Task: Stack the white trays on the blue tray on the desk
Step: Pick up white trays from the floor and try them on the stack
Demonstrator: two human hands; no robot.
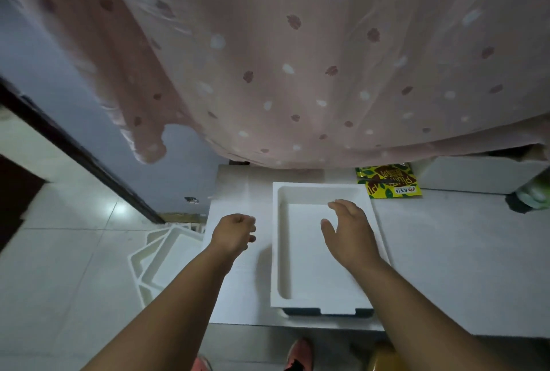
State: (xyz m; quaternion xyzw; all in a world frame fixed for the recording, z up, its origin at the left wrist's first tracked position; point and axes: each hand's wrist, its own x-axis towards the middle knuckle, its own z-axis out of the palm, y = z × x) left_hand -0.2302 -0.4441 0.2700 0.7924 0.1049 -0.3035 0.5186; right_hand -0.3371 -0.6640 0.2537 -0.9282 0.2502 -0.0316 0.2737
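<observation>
Down at the lower left of the frame, a loose pile of white trays [166, 260] lies on the tiled floor [68, 251], set at mixed angles and partly hidden behind the left edge of the worktop [235, 290]. Just right of them the left hand [233, 233] hovers over bare worktop, left of centre, its fingers [248, 222] curled loosely inward with nothing in them; it sits just beside the stacked tray's left rim without touching it.

At centre, a white tray [300, 257] rests on the worktop, long side running away from the viewer. It sits on top of the blue tray [330, 312], of which only a dark strip shows under the near edge, at lower centre. How many white trays are already in that stack cannot be told from this angle.

The right hand [351, 231] is held above the tray's right half, palm down, fingers [339, 205] spread apart and thumb out to the left, gripping nothing. Whether it touches the right rim or only floats over it is unclear.

Further right, beyond the tray's far right corner, a yellow and green packet [390, 181] lies flat on the worktop. At the right edge of the frame stands a white box [476, 173], with a dark object [523, 201] just in front of it, too blurred to make out.

A pink spotted curtain [297, 58] fills the upper part of the frame, and pink shoes [299, 354] show at the bottom centre.
</observation>
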